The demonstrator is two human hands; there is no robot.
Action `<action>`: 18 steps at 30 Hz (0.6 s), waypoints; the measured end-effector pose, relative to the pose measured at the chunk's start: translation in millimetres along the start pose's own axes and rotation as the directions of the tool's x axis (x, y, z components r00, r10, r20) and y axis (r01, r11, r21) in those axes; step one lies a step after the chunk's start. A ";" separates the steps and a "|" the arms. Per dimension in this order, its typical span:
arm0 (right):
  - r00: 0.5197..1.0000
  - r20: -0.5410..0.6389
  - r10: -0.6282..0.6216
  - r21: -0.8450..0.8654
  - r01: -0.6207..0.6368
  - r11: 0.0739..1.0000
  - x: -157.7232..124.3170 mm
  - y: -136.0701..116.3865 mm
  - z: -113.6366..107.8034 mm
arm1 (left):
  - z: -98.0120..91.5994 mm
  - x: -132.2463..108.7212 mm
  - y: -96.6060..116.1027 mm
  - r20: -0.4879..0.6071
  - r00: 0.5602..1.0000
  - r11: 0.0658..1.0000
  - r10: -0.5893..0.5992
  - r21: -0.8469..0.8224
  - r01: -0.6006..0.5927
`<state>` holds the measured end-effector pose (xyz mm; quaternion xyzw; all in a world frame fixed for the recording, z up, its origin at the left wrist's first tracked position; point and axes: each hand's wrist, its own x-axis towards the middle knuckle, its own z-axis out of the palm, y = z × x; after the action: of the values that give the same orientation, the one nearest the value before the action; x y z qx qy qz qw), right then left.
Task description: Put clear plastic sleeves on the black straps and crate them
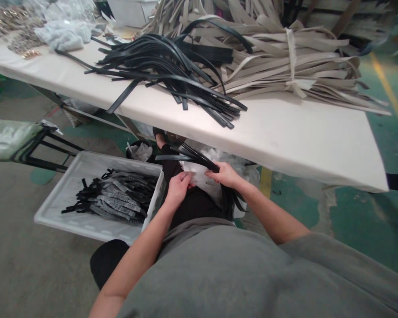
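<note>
My right hand (227,175) is closed around a bundle of thin black straps (202,160). Their ends reach up and left past the fist, and the rest hangs below it over my lap. My left hand (180,189) is beside it, with thumb and fingers pinched together at the edge of a thin white sheet (199,173). Whether the left fingers grip that sheet or something smaller, I cannot make out. The sheet lies between both hands, above my dark trousers.
A white-topped table (285,128) runs across in front. Loose black straps (172,66) and tied beige straps (295,66) lie on it. On my left, a white plastic bin (53,212) holds black and grey strips (116,196), near a stool (16,139).
</note>
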<state>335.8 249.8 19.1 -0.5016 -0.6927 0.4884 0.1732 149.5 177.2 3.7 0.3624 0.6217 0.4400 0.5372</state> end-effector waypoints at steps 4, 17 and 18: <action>0.996 -0.036 0.076 -0.166 -0.081 0.983 7.7 11.8 1.6 | -35.9 -5.8 -7.1 0.015 0.989 0.892 0.144 0.432 -0.136; 0.980 -0.179 -0.092 -0.409 0.011 0.912 -15.6 -11.4 -23.8 | -151.3 -100.5 -64.4 -0.211 0.939 0.962 -0.271 -0.037 0.269; 0.969 -0.216 -0.116 -0.421 0.015 0.907 -21.6 -18.7 -27.9 | -151.0 -108.8 -66.8 -0.199 0.931 0.951 -0.307 -0.082 0.297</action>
<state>355.8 244.8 53.3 -0.5576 -0.7718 0.2603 0.1599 19.4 29.6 -15.4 0.2005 0.7117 0.4034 0.5391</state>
